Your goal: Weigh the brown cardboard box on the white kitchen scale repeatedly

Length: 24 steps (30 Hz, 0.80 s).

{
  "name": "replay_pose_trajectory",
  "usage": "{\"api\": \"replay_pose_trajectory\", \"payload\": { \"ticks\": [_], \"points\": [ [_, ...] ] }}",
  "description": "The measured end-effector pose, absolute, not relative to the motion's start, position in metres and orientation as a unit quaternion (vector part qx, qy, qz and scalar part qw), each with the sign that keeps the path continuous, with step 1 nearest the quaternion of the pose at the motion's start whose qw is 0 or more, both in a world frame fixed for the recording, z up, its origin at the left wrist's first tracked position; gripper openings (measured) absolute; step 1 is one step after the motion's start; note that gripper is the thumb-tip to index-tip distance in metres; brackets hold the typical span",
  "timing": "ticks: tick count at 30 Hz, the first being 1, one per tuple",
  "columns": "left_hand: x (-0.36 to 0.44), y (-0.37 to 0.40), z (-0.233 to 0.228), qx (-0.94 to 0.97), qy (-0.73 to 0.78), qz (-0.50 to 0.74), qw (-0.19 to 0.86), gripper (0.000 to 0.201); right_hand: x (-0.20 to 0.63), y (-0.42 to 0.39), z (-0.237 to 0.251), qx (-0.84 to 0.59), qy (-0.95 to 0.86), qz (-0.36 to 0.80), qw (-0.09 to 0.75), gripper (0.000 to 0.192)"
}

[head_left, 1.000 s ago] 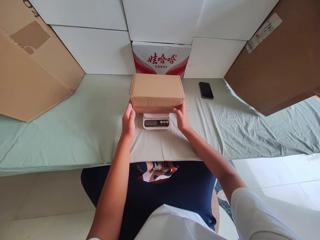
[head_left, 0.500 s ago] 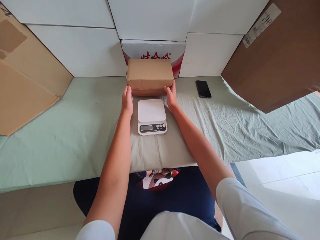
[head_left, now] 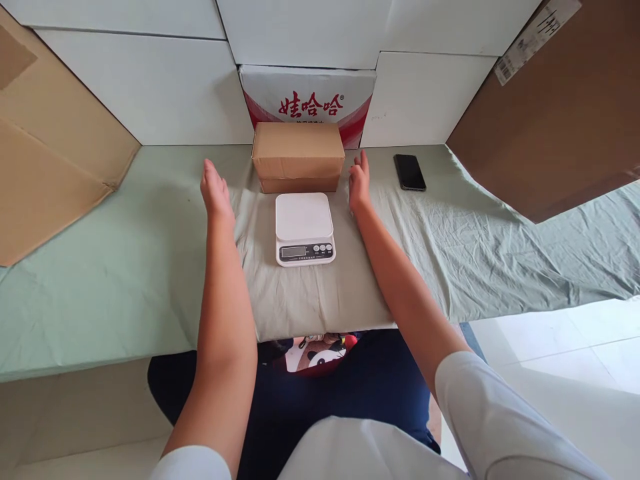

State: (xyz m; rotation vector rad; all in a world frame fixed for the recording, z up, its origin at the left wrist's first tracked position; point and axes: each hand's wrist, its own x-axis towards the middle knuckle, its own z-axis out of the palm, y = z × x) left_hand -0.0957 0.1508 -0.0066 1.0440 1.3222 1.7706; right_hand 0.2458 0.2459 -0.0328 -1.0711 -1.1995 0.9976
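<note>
Cardboard box (head_left: 298, 156) sits closed on the green-covered table (head_left: 125, 267), close to its far edge and right in front of a white carton with red lettering (head_left: 307, 100), whose lower print it hides. Just nearer than the box stands a white kitchen scale (head_left: 304, 229); its plate is bare, and its display is too small to read.

Both hands are free of the box. The left hand (head_left: 216, 190) hovers well to the left of it, fingers straight and together, holding nothing. The right hand (head_left: 359, 181) is just beside the box's right end, fingers loosely extended and empty; whether its fingertips brush the cloth is hard to say, though it seems slightly raised.

A black phone (head_left: 409, 172) lies flat toward the far edge, right of the right hand. Large brown cartons (head_left: 55, 160) lean in at both sides, cut off by the frame.
</note>
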Motion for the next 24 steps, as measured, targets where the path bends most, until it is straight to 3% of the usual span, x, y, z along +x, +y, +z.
{"api": "replay_pose_trajectory", "payload": {
  "ticks": [5, 14, 24],
  "points": [
    [-0.091, 0.143, 0.003, 0.402, 0.518, 0.656, 0.373, 0.074, 0.265, 0.255, -0.041, -0.47, -0.462, 0.449, 0.603, 0.108],
    [-0.06, 0.158, -0.018, 0.417, 0.51, 0.628, 0.414, 0.085, 0.25, 0.244, -0.041, -0.446, -0.525, 0.442, 0.574, 0.099],
    [-0.039, 0.16, -0.02, 0.463, 0.446, 0.656, 0.396, 0.078, 0.215, 0.205, -0.016, -0.388, -0.606, 0.4, 0.567, 0.059]
  ]
}}
